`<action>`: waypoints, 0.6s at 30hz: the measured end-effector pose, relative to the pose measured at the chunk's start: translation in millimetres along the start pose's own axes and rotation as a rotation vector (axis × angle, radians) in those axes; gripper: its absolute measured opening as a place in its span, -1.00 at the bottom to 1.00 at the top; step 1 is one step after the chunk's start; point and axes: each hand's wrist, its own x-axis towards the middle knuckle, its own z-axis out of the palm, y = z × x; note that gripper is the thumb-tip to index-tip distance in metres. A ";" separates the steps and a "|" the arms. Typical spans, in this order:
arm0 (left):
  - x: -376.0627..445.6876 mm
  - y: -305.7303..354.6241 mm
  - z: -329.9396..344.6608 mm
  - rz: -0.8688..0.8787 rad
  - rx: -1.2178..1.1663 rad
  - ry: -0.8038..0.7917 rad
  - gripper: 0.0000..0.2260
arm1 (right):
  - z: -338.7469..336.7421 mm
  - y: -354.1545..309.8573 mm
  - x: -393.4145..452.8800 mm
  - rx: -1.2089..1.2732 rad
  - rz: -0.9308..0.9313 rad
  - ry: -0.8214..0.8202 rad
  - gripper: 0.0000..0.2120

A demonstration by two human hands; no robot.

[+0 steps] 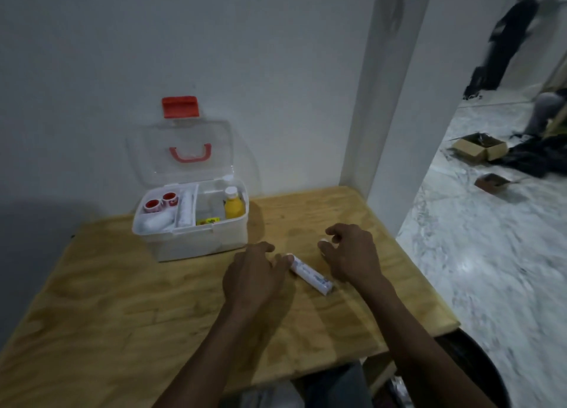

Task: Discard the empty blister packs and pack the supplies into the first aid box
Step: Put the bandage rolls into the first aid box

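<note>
Both my forearms reach over the desk (122, 300), palms down. My left hand (254, 275) touches the white tube's (310, 274) end, fingers loose; my right hand (352, 254) curls on something small and white at two o'clock. At eleven o'clock, the first aid box (190, 223) stands open.

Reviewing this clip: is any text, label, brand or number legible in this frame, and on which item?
No text can be read in this frame.
White tube on the table: bluish print, too blurred to read.
Yellow label inside the first aid box: dark marks, unreadable.
Yellow bottle: no print visible.
Red-and-white tape rolls: pattern only, no legible words.
</note>
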 end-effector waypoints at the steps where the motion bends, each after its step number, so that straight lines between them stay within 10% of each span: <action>1: -0.2 5.0 7.0 -0.025 0.027 -0.018 -0.52 | 1.8 3.6 2.0 -0.007 0.004 -0.021 -0.63; 18: 24.0 37.0 32.4 -0.088 0.063 -0.056 -0.66 | 12.4 25.5 20.8 0.096 -0.094 -0.131 -0.64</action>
